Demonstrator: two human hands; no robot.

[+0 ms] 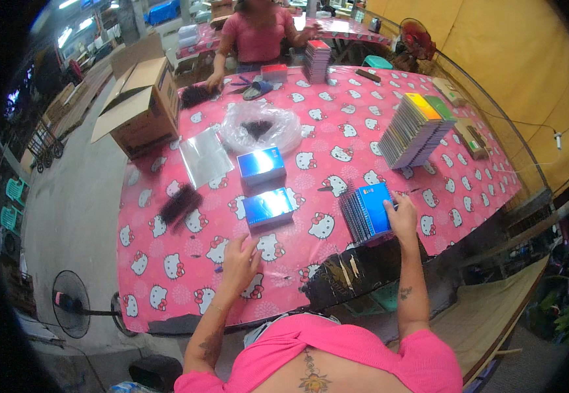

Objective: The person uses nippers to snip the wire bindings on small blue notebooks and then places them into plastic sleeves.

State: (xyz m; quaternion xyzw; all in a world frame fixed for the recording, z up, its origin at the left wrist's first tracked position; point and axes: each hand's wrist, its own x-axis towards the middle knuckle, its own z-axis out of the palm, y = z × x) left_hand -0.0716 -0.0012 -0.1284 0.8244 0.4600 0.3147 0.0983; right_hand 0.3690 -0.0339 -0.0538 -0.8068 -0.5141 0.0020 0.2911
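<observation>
My left hand (pixel 240 265) lies low over the near table edge, fingers apart and holding nothing. Just beyond it is a stack of blue-covered pads (pixel 268 207), with a second blue stack (pixel 261 164) behind. On the right, my right hand (pixel 403 219) grips the right edge of a stack of blue spiral notebooks (pixel 372 208), its thumb near the top cover. The wire spirals of this stack face left. A bundle of dark wire spirals (pixel 180 204) lies left of the blue pads, and a small blue item (pixel 218 268) sits beside my left hand.
A pink patterned cloth (pixel 324 262) covers the table, torn at the front edge. Clear plastic sheets (pixel 206 157), a plastic bag (pixel 261 128), an open carton (pixel 144 108) and tall notebook stacks (pixel 410 131) stand around. A person in pink (pixel 258 33) works across the table.
</observation>
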